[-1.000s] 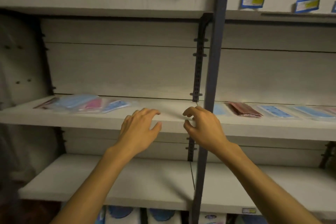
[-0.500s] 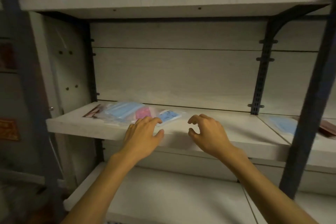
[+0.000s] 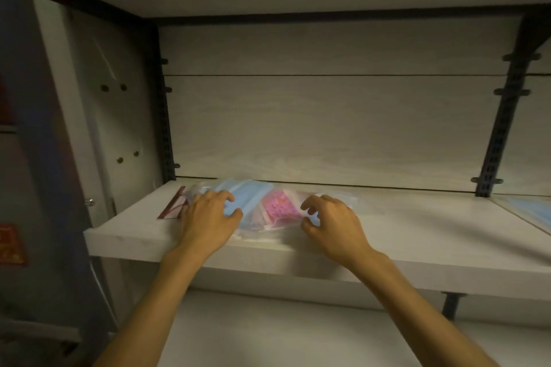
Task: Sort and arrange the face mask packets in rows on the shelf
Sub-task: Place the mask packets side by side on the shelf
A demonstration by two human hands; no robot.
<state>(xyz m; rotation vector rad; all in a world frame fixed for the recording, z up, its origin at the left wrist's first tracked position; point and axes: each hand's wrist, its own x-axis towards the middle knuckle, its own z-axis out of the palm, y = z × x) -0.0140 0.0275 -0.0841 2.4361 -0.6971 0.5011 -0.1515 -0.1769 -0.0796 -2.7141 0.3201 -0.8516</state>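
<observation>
The left hand [image 3: 208, 219] lies over the left part of a loose heap of face mask packets [image 3: 256, 208], fingers spread and bent, thumb and fingertips touching the blue packet [image 3: 243, 194]; whether it has actually closed on the packet cannot be told. The right hand [image 3: 331, 223] is at the heap's right edge with fingers curled like a claw, tips at or just above the clear plastic; no firm hold shows there either.

The heap sits on the middle shelf [image 3: 125, 235], toward its left end and near the front lip. The blue packet overlaps a pink patterned packet [image 3: 278, 207] in the centre, and a dark red packet [image 3: 173, 207] pokes out flat at the far left. More clear film shows under the right hand, its contents unclear. On the neighbouring bay to the right, another blue mask packet [image 3: 533, 207] lies apart.

These packets look light, thin and floppy, sealed in glossy film that probably slides easily over itself and over the smooth shelf. They should not break, but they will likely sag and fan out if lifted from one corner. A pinch along a sealed edge, or a flat palm to slide each one off the pile, seems the surest way to separate them by colour.
</observation>
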